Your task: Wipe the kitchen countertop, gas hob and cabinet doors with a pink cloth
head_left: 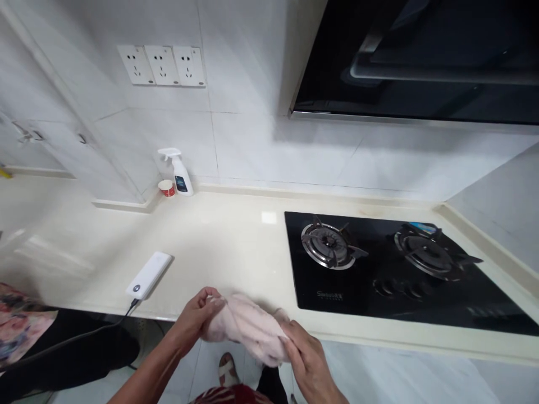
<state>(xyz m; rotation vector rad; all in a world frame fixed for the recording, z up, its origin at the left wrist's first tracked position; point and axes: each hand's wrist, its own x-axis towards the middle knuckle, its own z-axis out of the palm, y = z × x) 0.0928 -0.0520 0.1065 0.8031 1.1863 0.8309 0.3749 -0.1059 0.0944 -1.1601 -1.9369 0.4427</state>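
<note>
A pale pink cloth (248,325), bunched and creased, is stretched between my two hands at the counter's front edge. My left hand (202,314) pinches its left end between thumb and fingers. Its right end is gripped by my right hand (301,350), the thumb lying on top. Part of the cloth hangs below the edge of the cream counter (223,241). To the right, apart from the cloth, lies a black two-burner gas stove (357,297).
A white power bank (149,275) with a cable lies at the front left. Against the wall stand a white spray bottle (181,177) and a red-and-white paper cup (167,188). A black range hood (421,67) overhangs the stove. Another person's floral clothing (25,325) shows at the left.
</note>
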